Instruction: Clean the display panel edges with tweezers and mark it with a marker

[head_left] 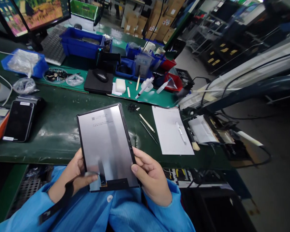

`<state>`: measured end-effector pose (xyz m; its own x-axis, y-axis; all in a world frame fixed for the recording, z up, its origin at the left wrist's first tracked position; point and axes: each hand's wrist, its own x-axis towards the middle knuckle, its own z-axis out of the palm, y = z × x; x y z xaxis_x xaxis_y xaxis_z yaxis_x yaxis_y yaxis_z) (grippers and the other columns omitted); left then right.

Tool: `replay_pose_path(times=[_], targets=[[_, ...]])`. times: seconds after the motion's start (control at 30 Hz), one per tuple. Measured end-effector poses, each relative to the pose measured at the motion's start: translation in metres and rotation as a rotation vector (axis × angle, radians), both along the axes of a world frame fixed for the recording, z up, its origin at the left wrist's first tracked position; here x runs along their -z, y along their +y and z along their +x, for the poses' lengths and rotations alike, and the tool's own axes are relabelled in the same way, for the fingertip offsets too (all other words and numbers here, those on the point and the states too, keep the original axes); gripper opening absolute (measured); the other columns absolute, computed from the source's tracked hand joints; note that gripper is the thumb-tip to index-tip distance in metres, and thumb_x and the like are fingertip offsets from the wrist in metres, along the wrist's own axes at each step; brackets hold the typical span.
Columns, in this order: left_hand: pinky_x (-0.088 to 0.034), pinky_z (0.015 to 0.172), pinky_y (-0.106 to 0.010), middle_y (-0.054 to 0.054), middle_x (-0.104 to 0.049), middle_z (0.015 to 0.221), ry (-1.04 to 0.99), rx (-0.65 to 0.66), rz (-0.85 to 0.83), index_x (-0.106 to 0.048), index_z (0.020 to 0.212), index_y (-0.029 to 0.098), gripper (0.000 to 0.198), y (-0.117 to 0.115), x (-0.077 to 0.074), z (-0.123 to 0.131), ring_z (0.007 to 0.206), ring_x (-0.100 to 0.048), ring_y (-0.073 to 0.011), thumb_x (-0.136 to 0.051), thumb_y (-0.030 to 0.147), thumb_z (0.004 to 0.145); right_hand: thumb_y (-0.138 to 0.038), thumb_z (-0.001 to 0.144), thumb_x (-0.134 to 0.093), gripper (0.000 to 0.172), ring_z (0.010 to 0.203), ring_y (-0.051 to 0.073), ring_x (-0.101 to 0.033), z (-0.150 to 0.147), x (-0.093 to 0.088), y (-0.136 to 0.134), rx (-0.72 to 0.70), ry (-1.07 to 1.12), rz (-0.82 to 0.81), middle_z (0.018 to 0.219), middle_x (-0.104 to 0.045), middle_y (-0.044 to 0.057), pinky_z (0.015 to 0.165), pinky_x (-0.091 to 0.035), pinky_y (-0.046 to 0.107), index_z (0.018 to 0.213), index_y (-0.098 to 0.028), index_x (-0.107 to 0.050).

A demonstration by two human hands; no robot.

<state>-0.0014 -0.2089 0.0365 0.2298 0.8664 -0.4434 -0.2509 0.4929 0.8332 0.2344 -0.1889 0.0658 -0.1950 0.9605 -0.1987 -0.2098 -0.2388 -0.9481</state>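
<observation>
The left hand [74, 175] and right hand [152, 180] pinch a display panel [106, 138] by its edges; a slackened grip could drop and crack it.

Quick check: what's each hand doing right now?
Left hand: closed on the display panel, gripping its lower left edge.
Right hand: closed on the display panel, gripping its lower right edge.

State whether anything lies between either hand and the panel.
Nothing visible does. The left hand grips the panel at its lower left edge, the right hand at its right edge, both bare on it. A black strip hangs beside the left hand.
</observation>
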Motion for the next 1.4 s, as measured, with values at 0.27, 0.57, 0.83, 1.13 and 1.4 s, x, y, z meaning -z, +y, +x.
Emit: replay_pose_path(times=[0.27,0.57,0.83,1.13,1.4], targets=[[-0.058,0.085,-0.031,-0.005,-0.073,0.106,-0.048,-0.256,-0.064,-0.053,0.115,0.02,0.054,0.003,0.007,0.012,0.096,-0.07,-0.0217,-0.084,0.033,0.073,-0.032,0.087,-0.071,0.042,0.107,0.023,-0.07,-0.006,0.008,-0.006,-0.069,0.089,-0.075,0.117,-0.074,0.007,0.098,-0.053,0.041,0.128,-0.03,-0.066],[-0.059,0.077,-0.025,-0.004,-0.074,0.104,-0.112,-0.37,-0.18,-0.06,0.112,0.019,0.052,0.019,-0.009,0.008,0.091,-0.07,-0.0188,-0.088,0.027,0.069,-0.034,0.086,-0.072,0.046,0.111,0.025,-0.068,-0.01,0.023,-0.019,-0.131,0.205,-0.183,0.12,-0.073,0.009,0.094,-0.055,0.041,0.131,-0.029,-0.063],[-0.06,0.075,-0.028,-0.006,-0.075,0.095,-0.136,-0.384,-0.27,-0.067,0.105,0.016,0.045,0.018,-0.012,0.004,0.081,-0.072,-0.0195,-0.088,0.029,0.067,-0.039,0.085,-0.073,0.052,0.111,0.026,-0.068,-0.009,0.033,-0.026,-0.155,0.195,-0.199,0.122,-0.071,0.012,0.09,-0.056,0.039,0.134,-0.027,-0.059],[-0.061,0.078,-0.029,-0.007,-0.076,0.099,-0.132,-0.406,-0.275,-0.069,0.106,0.016,0.046,0.017,-0.012,0.004,0.083,-0.073,-0.0212,-0.088,0.029,0.066,-0.039,0.084,-0.074,0.051,0.104,0.025,-0.071,-0.009,0.033,-0.025,-0.158,0.189,-0.21,0.12,-0.072,0.011,0.082,-0.058,0.036,0.132,-0.029,-0.059],[-0.062,0.071,-0.028,-0.007,-0.076,0.094,-0.186,-0.404,-0.298,-0.069,0.104,0.016,0.042,0.017,-0.011,0.005,0.079,-0.073,-0.0215,-0.087,0.026,0.067,-0.033,0.086,-0.073,0.047,0.103,0.019,-0.071,-0.01,0.027,-0.022,-0.177,0.242,-0.195,0.121,-0.072,0.007,0.081,-0.056,0.028,0.131,-0.033,-0.061]])
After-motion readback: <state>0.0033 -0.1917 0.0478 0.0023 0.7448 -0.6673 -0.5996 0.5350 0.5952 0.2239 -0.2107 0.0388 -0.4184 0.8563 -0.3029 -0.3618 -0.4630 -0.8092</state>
